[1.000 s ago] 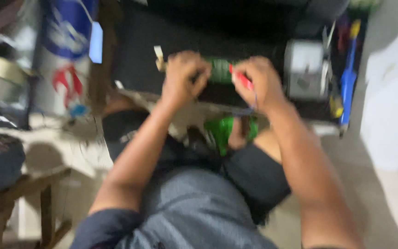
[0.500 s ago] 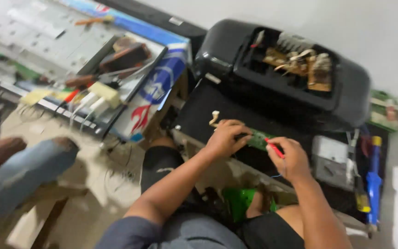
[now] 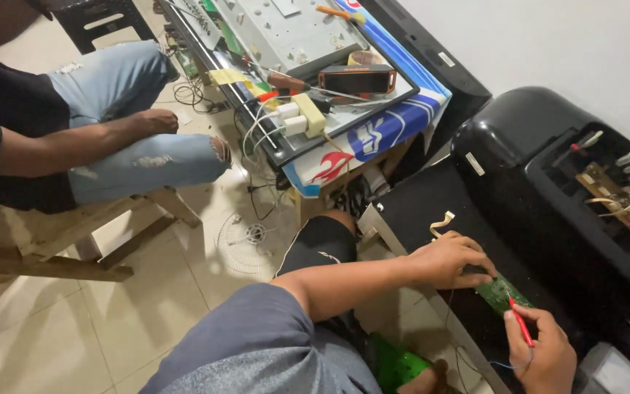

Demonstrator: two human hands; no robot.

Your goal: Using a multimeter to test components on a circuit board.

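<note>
The left hand (image 3: 450, 259) lies palm down on the far end of a small green board (image 3: 503, 292), fingers curled over it and pressing it against a flat black panel (image 3: 439, 197) at the near right. The right hand (image 3: 545, 350) is closed around a red probe (image 3: 520, 326), held like a pen, its tip pointing at the near end of the board; a thin blue wire (image 3: 508, 365) trails from the hand. A pale ribbon cable (image 3: 442, 221) curls up from the panel just beyond the left hand.

To the far right sits a black casing (image 3: 519, 138), open at the back, with circuit parts and wires (image 3: 621, 186) showing inside. A green object (image 3: 395, 365) lies on the floor below the forearm, near the person's knee.

At the far middle, a low table (image 3: 373, 131) carries a large flat metal chassis (image 3: 286, 29), an orange-and-black speaker (image 3: 356, 78), a screwdriver (image 3: 286, 80), white plugs (image 3: 289, 117) and loose leads. On the left another person (image 3: 74, 138) in torn jeans sits on a wooden stool (image 3: 60, 233), one arm resting across the thigh. The floor (image 3: 147, 314) is pale tile.
</note>
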